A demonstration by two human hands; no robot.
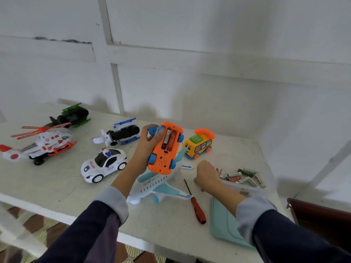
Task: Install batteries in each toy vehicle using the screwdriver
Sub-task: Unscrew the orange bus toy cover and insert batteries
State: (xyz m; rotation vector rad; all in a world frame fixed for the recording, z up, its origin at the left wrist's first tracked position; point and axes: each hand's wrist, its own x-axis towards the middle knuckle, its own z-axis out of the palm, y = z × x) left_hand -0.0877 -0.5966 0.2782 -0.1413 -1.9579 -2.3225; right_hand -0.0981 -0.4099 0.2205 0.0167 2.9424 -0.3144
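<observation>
Gripping the upturned orange toy (pixel 164 149), left hand (pixel 150 145); right hand (pixel 206 174), perhaps curled, reaches batteries (pixel 245 177).

Left arm: we reach it forward from the lower left, forearm rising toward the middle, dark sleeve with a pale cuff turned back below the wrist.
Left hand (pixel 150 143): we hold it raised above the table, fingers and thumb curled round what it grips, thumb lying across the near face.
Right arm: we stretch it in from the lower right, forearm low and angled toward the centre, same dark sleeve and pale cuff.
Right hand (pixel 206 174): we have it low at the table, back toward us, knuckles bent, fingers curled under and hidden, so we cannot tell whether they pinch anything.
</observation>
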